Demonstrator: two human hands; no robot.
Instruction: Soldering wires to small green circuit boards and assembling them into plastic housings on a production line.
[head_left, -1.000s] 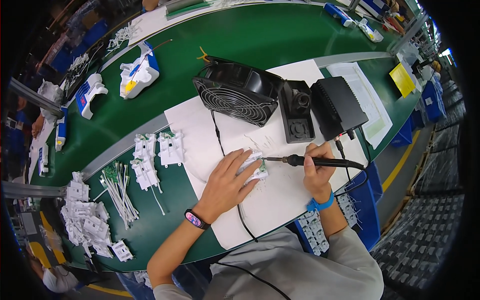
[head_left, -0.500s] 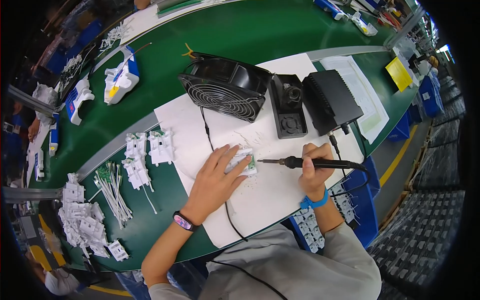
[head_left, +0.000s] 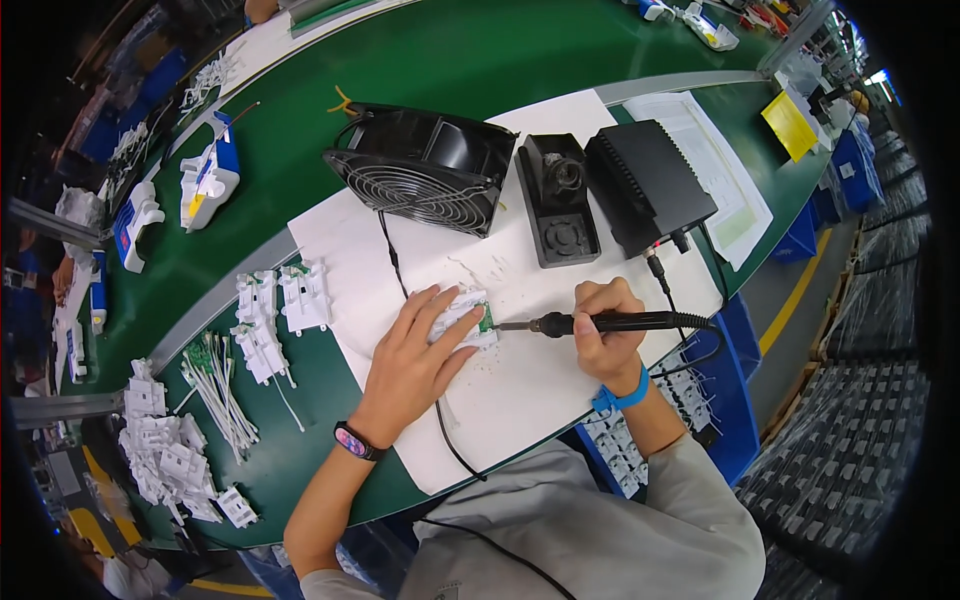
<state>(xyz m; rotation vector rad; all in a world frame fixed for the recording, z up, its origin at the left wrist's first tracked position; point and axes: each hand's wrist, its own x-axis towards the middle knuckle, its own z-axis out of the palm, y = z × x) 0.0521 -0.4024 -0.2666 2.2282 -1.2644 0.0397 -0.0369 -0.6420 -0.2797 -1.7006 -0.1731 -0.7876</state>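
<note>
My left hand (head_left: 408, 355) lies over a white plastic housing (head_left: 484, 340), its fingers spread and pressing the piece against the white sheet (head_left: 530, 390). A small green circuit board (head_left: 487, 320) shows at the housing's right end, partly covered by a fingertip. In my right hand (head_left: 607, 330) is a soldering iron (head_left: 559, 324), gripped by its black handle and pointing left. Its metal tip reaches the board's right edge; whether the two touch is too small to tell. Small crumbs and bits of wire lie around the housing.
Beyond my hands stand a black fan (head_left: 425, 170), a black iron stand (head_left: 560, 205) and a black soldering station (head_left: 650, 185). To the left lie white housings (head_left: 170, 455) and a bundle of white wires with green boards (head_left: 220, 400). A blue bin (head_left: 735, 440) sits off the right edge.
The whole view has shifted slightly, so the bench things appear further left. The iron's tip has come a little closer to the board's edge. Both hands keep their holds.
</note>
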